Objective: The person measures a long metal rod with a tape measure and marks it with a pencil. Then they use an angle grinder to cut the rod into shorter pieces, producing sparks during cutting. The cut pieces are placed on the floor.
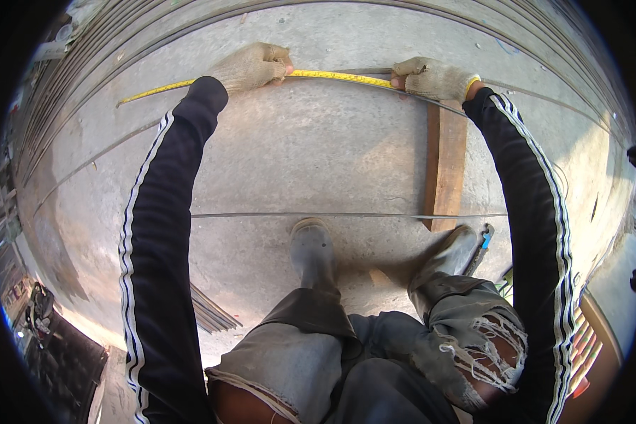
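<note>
A yellow tape measure (339,75) is stretched between my two hands over the concrete floor, its loose end reaching out past the left wrist. My left hand (251,67), in a worn beige knit glove with bare fingertips, is closed on the tape. Gloved the same way, my right hand (434,78) pinches the tape farther along. Thin metal rods run beside and under the tape; one rod (131,134) passes below my left wrist. A wooden beam (444,162) lies just below my right hand. Whether the right fingers also grip a rod cannot be made out.
Another thin rod (261,215) crosses the beam in front of my boots (314,247). Beside the right boot lies a tool with a blue part (487,237). Bundled rods (215,311) lie at lower left, and several long rods curve along the far side.
</note>
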Motion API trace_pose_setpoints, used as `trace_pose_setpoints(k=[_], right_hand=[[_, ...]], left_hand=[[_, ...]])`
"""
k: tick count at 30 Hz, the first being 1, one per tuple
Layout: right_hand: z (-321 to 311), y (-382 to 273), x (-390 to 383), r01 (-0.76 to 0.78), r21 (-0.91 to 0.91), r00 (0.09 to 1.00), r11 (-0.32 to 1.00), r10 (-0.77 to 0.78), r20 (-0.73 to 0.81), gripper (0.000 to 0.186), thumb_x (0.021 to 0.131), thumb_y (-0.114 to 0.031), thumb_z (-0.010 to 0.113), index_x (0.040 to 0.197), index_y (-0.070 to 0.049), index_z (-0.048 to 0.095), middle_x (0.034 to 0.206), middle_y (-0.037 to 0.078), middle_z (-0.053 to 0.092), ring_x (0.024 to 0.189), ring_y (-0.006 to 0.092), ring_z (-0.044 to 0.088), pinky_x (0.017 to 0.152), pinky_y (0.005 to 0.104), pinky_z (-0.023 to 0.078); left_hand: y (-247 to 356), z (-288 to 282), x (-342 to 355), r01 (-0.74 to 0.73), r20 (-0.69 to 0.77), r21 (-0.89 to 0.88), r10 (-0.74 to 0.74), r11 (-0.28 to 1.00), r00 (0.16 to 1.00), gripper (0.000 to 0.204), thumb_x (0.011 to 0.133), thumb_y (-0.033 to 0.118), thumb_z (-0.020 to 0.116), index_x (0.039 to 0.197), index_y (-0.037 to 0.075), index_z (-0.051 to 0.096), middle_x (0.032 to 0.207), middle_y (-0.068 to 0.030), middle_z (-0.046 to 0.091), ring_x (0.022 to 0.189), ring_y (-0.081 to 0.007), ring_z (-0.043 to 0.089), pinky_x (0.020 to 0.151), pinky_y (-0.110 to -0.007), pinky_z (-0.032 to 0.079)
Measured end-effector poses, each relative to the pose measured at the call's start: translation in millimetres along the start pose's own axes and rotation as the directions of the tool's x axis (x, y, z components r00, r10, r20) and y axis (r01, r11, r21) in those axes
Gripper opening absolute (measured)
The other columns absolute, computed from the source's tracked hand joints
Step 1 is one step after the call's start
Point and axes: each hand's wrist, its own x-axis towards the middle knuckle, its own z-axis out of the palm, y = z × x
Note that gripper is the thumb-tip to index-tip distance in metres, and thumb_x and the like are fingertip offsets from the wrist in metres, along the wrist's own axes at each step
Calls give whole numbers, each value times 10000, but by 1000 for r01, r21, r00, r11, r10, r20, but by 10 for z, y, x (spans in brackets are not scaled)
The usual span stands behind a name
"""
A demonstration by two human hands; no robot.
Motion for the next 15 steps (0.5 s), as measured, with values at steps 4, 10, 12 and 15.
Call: trace_pose_setpoints(k=[4, 10, 12, 15], right_hand=[[-70, 34, -58, -48, 25, 987, 999, 51, -151, 256, 1009, -220, 579, 1158, -115, 758, 1131, 104, 760, 1067, 274, 692, 1012, 399, 524], [-542, -184, -455, -32, -143, 995, 989, 18, -98, 199, 1038, -169, 597, 1152, -83, 736, 1088, 159, 746, 1004, 296, 730, 965, 404, 567], [-560, -421, -557, -32, -65, 999, 997, 30, -31, 199, 966, -54, 580, 1123, -26, 700, 1032, 120, 730, 961, 225, 717, 917, 364, 595], [-355, -809, -586, -7, 29, 999, 1000, 6, 42, 246, 977, 0, 533, 1140, -45, 712, 1030, 107, 724, 973, 198, 723, 889, 360, 617]], left_hand=[[-13, -6, -2, -11, 2, 38, 11, 999, 1000, 312, 1008, 406, 683, 1060, 119, 793, 784, -23, 698, 763, -162, 644, 748, -359, 483], [-7, 45, -46, -32, -76, 39, 35, 999, 996, 292, 1023, 401, 671, 1003, 129, 773, 783, -43, 672, 787, -183, 650, 762, -384, 493], [5, 74, -71, -46, -139, 63, 54, 997, 989, 299, 1026, 404, 666, 967, 124, 753, 785, -45, 658, 802, -196, 652, 765, -400, 495], [-12, 61, -84, -18, -40, 22, 18, 1000, 999, 308, 1022, 401, 665, 941, 111, 730, 802, -35, 651, 830, -216, 649, 765, -416, 495]])
